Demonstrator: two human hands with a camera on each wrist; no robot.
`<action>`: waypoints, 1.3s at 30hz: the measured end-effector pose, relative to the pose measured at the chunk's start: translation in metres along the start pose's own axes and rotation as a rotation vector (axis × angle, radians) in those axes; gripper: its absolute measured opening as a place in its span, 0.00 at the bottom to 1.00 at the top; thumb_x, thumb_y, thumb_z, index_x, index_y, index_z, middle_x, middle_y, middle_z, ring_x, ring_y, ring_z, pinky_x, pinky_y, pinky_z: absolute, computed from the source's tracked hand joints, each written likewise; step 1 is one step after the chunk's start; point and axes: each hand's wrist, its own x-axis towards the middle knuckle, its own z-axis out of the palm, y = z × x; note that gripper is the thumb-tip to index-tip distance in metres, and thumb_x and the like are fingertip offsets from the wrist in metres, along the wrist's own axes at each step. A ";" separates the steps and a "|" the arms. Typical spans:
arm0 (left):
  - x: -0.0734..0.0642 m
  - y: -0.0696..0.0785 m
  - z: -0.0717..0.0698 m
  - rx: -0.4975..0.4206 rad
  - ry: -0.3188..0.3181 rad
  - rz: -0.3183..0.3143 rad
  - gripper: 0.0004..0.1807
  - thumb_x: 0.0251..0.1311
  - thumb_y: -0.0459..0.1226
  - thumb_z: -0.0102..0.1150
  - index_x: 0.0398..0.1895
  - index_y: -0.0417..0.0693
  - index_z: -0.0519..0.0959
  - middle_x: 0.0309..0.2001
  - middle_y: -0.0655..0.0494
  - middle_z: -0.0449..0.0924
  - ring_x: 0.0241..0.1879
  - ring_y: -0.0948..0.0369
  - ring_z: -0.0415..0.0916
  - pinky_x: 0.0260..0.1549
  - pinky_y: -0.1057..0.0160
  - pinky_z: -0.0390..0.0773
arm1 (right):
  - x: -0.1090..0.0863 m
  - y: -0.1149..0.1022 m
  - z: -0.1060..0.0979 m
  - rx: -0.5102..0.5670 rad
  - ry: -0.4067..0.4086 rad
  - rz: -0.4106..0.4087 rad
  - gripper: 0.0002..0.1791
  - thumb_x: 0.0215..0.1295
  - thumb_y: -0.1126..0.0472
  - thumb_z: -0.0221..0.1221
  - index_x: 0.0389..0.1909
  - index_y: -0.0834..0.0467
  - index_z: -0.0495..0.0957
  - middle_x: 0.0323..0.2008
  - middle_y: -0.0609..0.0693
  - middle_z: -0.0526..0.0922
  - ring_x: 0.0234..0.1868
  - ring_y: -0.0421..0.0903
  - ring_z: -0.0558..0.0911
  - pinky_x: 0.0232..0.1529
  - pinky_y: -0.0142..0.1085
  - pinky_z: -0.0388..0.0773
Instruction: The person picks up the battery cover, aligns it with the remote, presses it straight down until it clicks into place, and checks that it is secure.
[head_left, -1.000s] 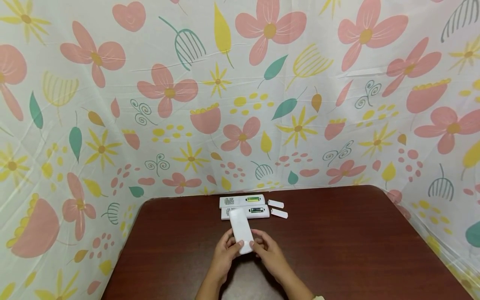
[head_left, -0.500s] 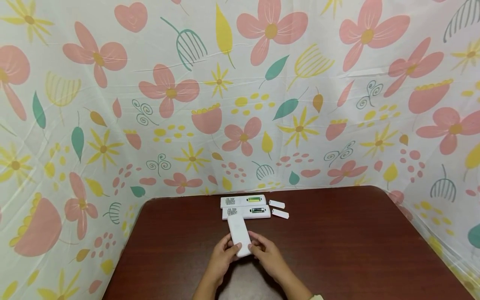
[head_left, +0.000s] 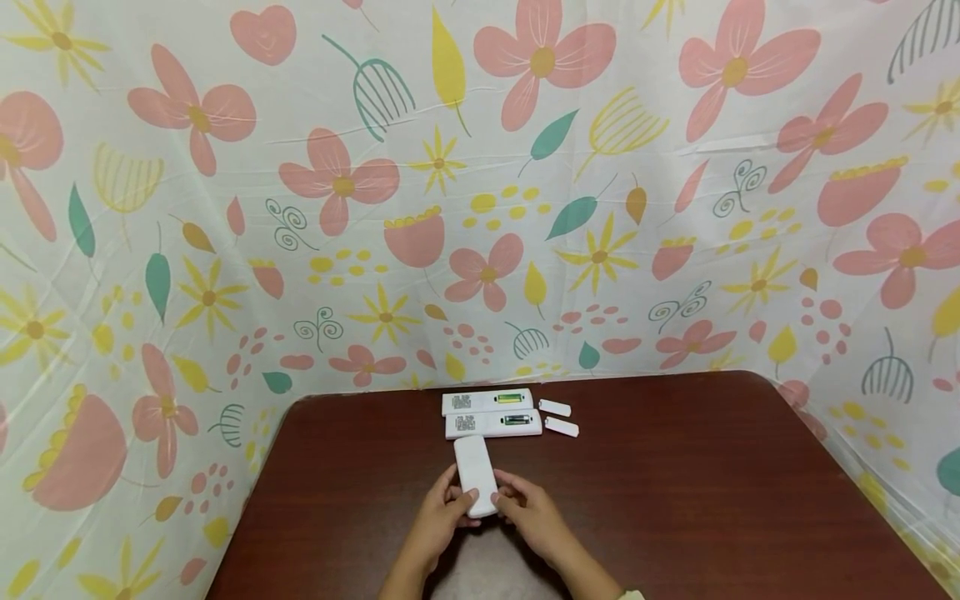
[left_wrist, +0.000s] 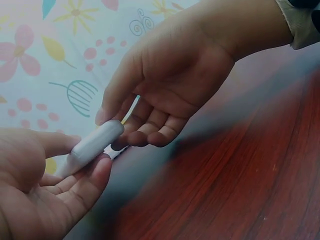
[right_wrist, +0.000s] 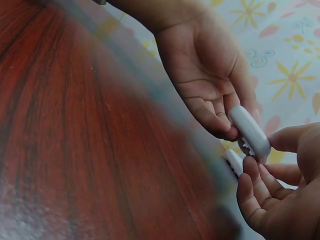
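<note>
In the head view, both hands hold a white remote control (head_left: pixel 476 477) just above the table. My left hand (head_left: pixel 441 510) grips its left edge, thumb on the upper face. On the right edge, my right hand (head_left: pixel 529 510) pinches it between thumb and fingers. Both wrist views show the remote (left_wrist: pixel 95 142) end-on, with the thumbs above and fingers beneath. Beyond the hands lie two more white remotes, a far one (head_left: pixel 476 402) and a near one (head_left: pixel 487 424), backs up and battery compartments uncovered. A battery (head_left: pixel 509 398) shows in the far one.
Two small white battery covers, one farther (head_left: pixel 555 407) and one nearer (head_left: pixel 562 427), lie right of the two remotes. The dark reddish-brown table (head_left: pixel 675 500) ends at the back against a floral curtain (head_left: pixel 487 208).
Both hands have drawn the held remote slightly toward the person and to the left. It no longer overlaps the near remote in the head view. The other remotes and covers stay put.
</note>
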 end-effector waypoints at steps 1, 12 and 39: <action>0.000 0.000 -0.001 0.006 -0.002 -0.003 0.43 0.69 0.38 0.60 0.79 0.32 0.49 0.40 0.44 0.78 0.35 0.57 0.81 0.35 0.60 0.86 | 0.000 0.001 0.000 -0.001 -0.002 -0.002 0.29 0.70 0.61 0.60 0.68 0.69 0.69 0.45 0.61 0.84 0.37 0.43 0.81 0.35 0.31 0.80; -0.006 0.002 -0.008 0.080 -0.050 -0.033 0.43 0.68 0.38 0.61 0.78 0.30 0.51 0.41 0.46 0.76 0.28 0.60 0.78 0.27 0.64 0.84 | -0.003 0.001 0.001 -0.088 -0.042 -0.007 0.32 0.68 0.60 0.63 0.68 0.73 0.67 0.38 0.55 0.82 0.29 0.36 0.77 0.30 0.28 0.76; -0.006 0.002 -0.001 0.530 0.143 0.116 0.33 0.61 0.35 0.66 0.67 0.28 0.70 0.36 0.50 0.70 0.34 0.63 0.66 0.34 0.70 0.69 | -0.004 0.007 0.002 -0.398 -0.066 -0.134 0.29 0.68 0.58 0.63 0.63 0.73 0.73 0.35 0.49 0.81 0.32 0.31 0.74 0.34 0.26 0.73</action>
